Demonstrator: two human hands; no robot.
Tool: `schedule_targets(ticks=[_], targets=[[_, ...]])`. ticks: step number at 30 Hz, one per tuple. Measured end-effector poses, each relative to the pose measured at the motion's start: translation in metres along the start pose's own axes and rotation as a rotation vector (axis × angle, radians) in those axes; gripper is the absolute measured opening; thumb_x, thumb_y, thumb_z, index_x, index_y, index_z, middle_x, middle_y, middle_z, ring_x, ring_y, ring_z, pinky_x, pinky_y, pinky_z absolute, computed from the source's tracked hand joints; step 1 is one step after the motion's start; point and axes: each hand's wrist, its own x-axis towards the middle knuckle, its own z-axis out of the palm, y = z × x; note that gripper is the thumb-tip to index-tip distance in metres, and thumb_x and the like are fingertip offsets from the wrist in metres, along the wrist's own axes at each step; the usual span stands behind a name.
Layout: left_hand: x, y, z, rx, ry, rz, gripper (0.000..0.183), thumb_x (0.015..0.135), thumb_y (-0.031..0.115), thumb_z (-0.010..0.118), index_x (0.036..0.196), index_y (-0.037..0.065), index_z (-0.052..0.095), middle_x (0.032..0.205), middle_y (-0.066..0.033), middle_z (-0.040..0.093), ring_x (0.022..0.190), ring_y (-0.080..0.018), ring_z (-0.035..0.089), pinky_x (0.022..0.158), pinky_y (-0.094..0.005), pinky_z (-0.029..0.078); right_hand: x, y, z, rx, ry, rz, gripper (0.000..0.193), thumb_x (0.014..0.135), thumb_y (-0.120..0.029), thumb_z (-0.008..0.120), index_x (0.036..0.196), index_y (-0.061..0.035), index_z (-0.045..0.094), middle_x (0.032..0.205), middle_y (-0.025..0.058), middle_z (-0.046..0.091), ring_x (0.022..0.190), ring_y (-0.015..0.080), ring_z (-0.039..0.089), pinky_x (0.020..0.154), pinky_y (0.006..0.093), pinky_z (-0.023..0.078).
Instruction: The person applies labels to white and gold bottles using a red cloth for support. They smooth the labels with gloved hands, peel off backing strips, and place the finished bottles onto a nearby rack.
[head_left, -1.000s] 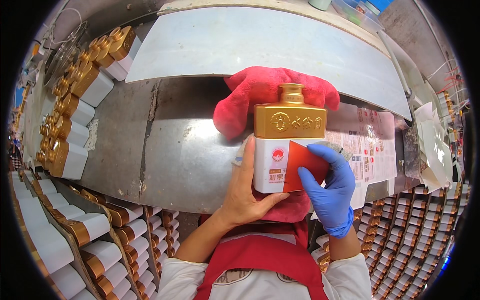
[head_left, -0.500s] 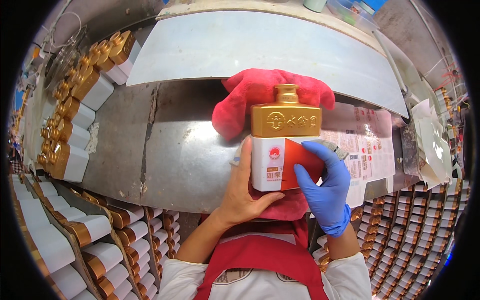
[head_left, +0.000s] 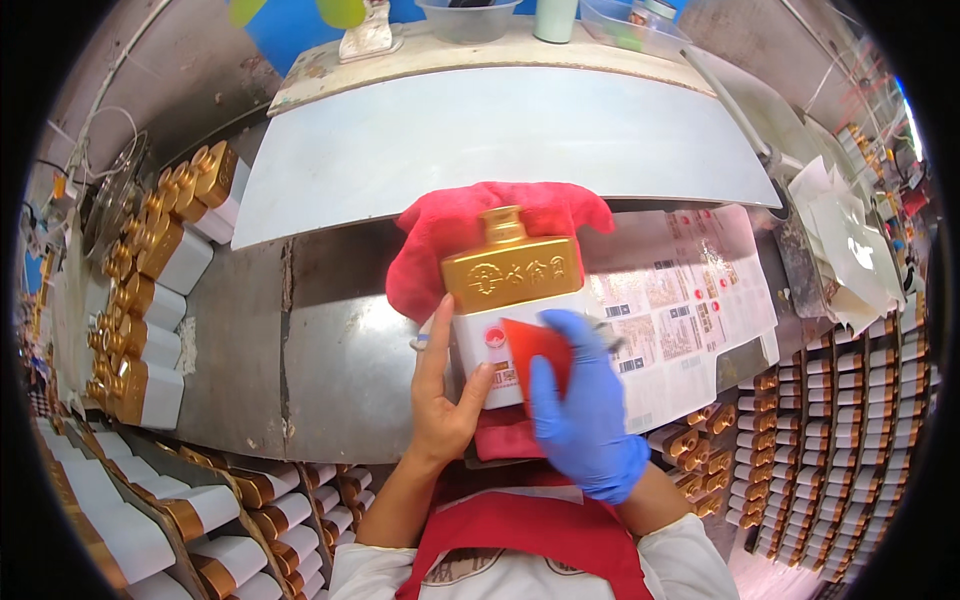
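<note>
A square-shouldered bottle (head_left: 512,276) with a gold neck and shoulder and a white body lies on a crumpled red cloth (head_left: 424,250). Raised emblems mark the gold part, and a red round print with smaller marks shows on the white front. My bare left hand (head_left: 445,405) grips the bottle's left side, fingers along the edge and thumb over the lower front. In a blue glove, my right hand (head_left: 588,425) holds a flat orange-red scraper (head_left: 533,350) over the front's right half. The gloved hand is slightly blurred and covers the lower right of the bottle.
Printed transfer sheets (head_left: 690,300) lie to the right on the metal table (head_left: 340,350). A pale sloping board (head_left: 500,135) spans the back. Gold-and-white bottles (head_left: 150,340) stand at the left, with racks of more (head_left: 830,440) low on both sides. Loose papers (head_left: 845,240) sit far right.
The view has shifted, showing more of the back. My left thumb has moved from the bottle's bottom edge onto its front. My right hand and the scraper have turned and shifted over the front.
</note>
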Motion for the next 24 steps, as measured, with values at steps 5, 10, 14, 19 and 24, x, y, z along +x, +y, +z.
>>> schedule_targets(ticks=[5, 10, 14, 19, 24], targets=[[-0.001, 0.005, -0.003, 0.073, -0.028, 0.008, 0.071, 0.086, -0.006, 0.051, 0.148, -0.002, 0.016, 0.147, -0.0168, 0.032, 0.134, -0.0244, 0.034, 0.111, -0.0355, 0.024, -0.008, 0.04, -0.009, -0.023, 0.249, 0.103, 0.034, 0.09, -0.011, 0.055, 0.121, 0.0022, 0.048, 0.114, 0.023, 0.054, 0.103, 0.0352, 0.056, 0.089, 0.0401, 0.045], [0.0, 0.003, 0.003, -0.042, 0.01, 0.012, 0.068, 0.089, 0.004, 0.056, 0.146, -0.003, 0.021, 0.148, -0.017, 0.031, 0.136, -0.0239, 0.031, 0.111, -0.0344, 0.023, -0.004, 0.049, -0.009, -0.157, 0.494, -0.028, 0.032, 0.088, -0.005, 0.058, 0.119, 0.0028, 0.05, 0.109, 0.0193, 0.057, 0.098, 0.0321, 0.058, 0.086, 0.0384, 0.046], [-0.001, 0.002, -0.002, -0.294, 0.018, -0.061, 0.061, 0.096, 0.017, 0.046, 0.146, -0.005, 0.02, 0.148, -0.016, 0.03, 0.136, -0.023, 0.03, 0.111, -0.0334, 0.022, 0.01, 0.03, 0.009, -0.188, 0.309, -0.507, 0.038, 0.075, -0.001, 0.067, 0.112, -0.0071, 0.062, 0.096, 0.0113, 0.061, 0.082, 0.0256, 0.06, 0.069, 0.0356, 0.048], [-0.001, -0.003, -0.013, -0.389, -0.032, -0.103, 0.073, 0.097, 0.044, 0.04, 0.145, -0.007, 0.019, 0.147, -0.0164, 0.032, 0.136, -0.024, 0.031, 0.112, -0.0373, 0.023, -0.029, 0.021, 0.019, -0.158, -0.13, -0.603, 0.038, 0.07, -0.009, 0.07, 0.107, -0.0182, 0.069, 0.097, 0.0064, 0.063, 0.08, 0.0225, 0.06, 0.068, 0.0336, 0.049], [-0.005, -0.003, -0.018, -0.311, -0.001, -0.09, 0.078, 0.096, 0.052, 0.041, 0.143, -0.007, 0.022, 0.143, -0.0155, 0.037, 0.134, -0.024, 0.035, 0.111, -0.0401, 0.024, 0.017, 0.015, -0.013, -0.065, -0.047, -0.706, 0.029, 0.07, -0.005, 0.067, 0.098, -0.0154, 0.067, 0.092, 0.0, 0.066, 0.076, 0.0211, 0.061, 0.071, 0.0322, 0.049]])
